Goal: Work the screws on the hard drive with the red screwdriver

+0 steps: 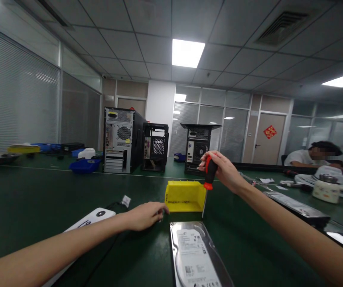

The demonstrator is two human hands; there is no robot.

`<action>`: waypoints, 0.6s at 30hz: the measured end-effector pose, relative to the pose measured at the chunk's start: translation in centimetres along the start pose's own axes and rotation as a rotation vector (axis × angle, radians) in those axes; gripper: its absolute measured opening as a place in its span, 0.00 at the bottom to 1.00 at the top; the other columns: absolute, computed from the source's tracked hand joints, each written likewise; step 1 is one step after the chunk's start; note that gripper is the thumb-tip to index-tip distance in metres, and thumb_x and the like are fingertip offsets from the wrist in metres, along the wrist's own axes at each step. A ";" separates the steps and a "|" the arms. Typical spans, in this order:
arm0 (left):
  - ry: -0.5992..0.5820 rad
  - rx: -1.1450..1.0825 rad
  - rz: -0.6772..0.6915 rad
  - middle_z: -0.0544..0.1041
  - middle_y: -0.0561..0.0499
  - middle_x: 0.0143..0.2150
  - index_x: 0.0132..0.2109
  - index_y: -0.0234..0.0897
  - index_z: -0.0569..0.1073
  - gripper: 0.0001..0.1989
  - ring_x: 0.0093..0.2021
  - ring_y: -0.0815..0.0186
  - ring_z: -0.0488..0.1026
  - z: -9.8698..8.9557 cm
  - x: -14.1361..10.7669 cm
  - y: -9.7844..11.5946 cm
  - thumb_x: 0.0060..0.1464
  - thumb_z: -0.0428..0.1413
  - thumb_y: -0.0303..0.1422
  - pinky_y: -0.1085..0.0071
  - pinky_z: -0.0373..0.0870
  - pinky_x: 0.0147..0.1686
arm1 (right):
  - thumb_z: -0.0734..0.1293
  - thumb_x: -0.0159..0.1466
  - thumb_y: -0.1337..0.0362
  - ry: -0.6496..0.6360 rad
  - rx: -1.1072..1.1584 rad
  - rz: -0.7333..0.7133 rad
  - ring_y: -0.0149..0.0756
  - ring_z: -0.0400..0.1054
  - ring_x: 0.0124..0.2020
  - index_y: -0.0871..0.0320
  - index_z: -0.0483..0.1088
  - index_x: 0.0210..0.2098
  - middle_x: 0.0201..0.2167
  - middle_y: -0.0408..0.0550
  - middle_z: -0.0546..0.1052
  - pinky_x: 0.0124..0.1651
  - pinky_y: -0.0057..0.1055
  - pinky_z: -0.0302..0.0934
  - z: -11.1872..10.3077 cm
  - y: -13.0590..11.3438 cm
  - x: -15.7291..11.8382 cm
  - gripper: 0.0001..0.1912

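Note:
My right hand point(221, 169) is wrapped around the black and red handle of a screwdriver point(209, 175). Its shaft points down beside the right end of a yellow plastic bin point(186, 196), with the tip near the table. My left hand point(146, 216) is low at the bin's left end, fingers curled together and a fingertip at the bin's lower corner. Whatever those fingers may hold is hidden. In front of the bin lies a silver hard drive point(194, 255), label side up, apart from both hands.
A white power strip point(99, 215) lies under my left forearm. Computer cases point(119, 139) and a blue bin point(84, 165) stand farther back. To the right are another drive-like metal unit point(297, 205), a cream jar point(326, 189) and a seated person point(301, 157).

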State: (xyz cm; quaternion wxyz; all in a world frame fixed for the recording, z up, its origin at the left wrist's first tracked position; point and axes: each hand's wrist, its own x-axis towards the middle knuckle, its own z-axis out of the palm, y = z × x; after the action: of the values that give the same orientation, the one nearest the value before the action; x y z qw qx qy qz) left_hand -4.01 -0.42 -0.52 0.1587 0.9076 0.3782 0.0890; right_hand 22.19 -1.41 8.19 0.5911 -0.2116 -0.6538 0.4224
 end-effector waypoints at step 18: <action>0.011 0.009 0.023 0.70 0.49 0.41 0.50 0.42 0.66 0.14 0.41 0.63 0.67 0.2 0.1 -0.3 0.56 0.45 0.33 0.67 0.63 0.42 | 0.64 0.57 0.59 -0.011 0.051 0.073 0.30 0.66 0.31 0.57 0.66 0.33 0.31 0.43 0.70 0.38 0.33 0.65 0.7 -0.3 -0.2 0.08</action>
State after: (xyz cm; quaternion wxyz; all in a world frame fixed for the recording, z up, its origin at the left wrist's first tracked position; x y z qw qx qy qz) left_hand -4.08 -0.16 -0.80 0.1515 0.9122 0.3689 0.0939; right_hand 21.67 -1.92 8.37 0.5767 -0.2179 -0.6381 0.4613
